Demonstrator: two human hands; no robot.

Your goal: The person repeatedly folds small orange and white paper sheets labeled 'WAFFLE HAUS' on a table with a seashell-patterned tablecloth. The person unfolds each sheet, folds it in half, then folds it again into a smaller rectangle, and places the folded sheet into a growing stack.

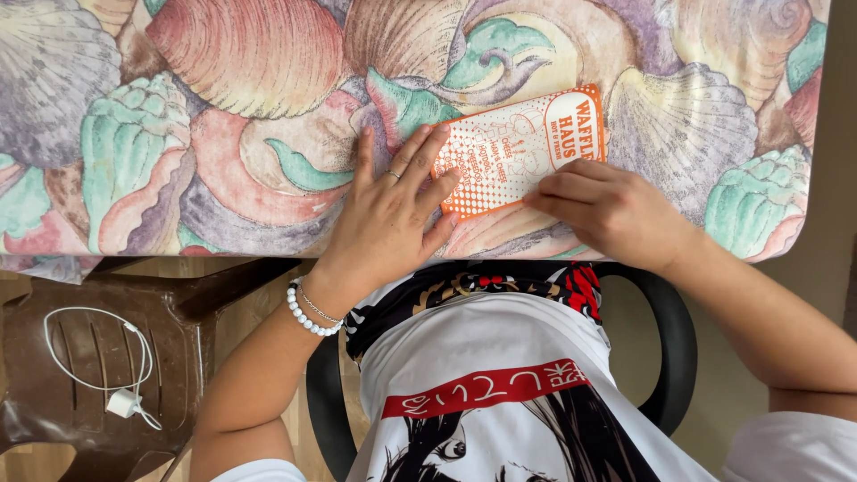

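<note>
An orange and white paper sleeve (522,147) lies flat on a table covered with a seashell-patterned cloth (223,116). My left hand (393,210), wearing a ring and a white bead bracelet, rests flat with its fingers spread, the fingertips pressing the sleeve's left end. My right hand (611,210) is curled, its fingertips pinching or pressing the sleeve's lower right edge. The sleeve's printed side faces up.
A brown plastic chair (98,357) stands at the lower left with a white charging cable and plug (120,402) on its seat. I sit in a black armchair (669,357) close to the table's near edge. A beige floor shows at the right.
</note>
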